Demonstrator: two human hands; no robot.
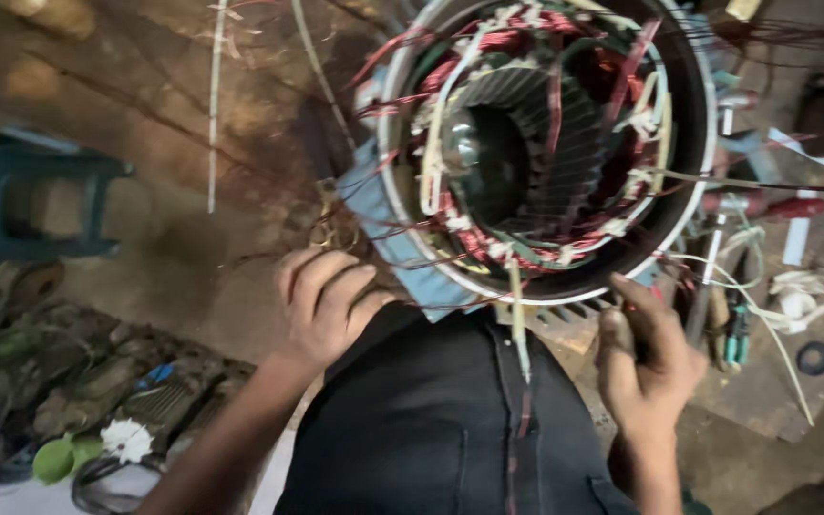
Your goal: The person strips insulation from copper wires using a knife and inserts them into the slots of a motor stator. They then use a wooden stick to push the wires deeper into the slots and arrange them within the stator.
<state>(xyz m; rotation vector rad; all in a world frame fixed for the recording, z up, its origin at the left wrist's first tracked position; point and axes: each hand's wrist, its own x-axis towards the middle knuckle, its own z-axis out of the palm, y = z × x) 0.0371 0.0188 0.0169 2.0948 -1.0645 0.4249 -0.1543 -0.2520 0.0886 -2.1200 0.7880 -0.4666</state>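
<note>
A round motor stator point(545, 143) with red copper windings, white sleeving and a slotted steel core fills the upper middle of the head view. Its metal housing rests against my dark-trousered knee point(441, 429). My left hand point(324, 303) has its fingers curled against the lower left edge of the housing, beside loose red wires. My right hand point(646, 358) is closed at the lower right rim, pinching what looks like thin wire. A white sleeved lead point(519, 324) hangs down from the winding between my hands.
A blue plastic stool point(26, 195) stands at the left on the dirt floor. Dusty old parts and a small white fan point(128, 439) lie at the lower left. Pliers, white cords, a black ring point(814, 358) and paper strips lie at the right.
</note>
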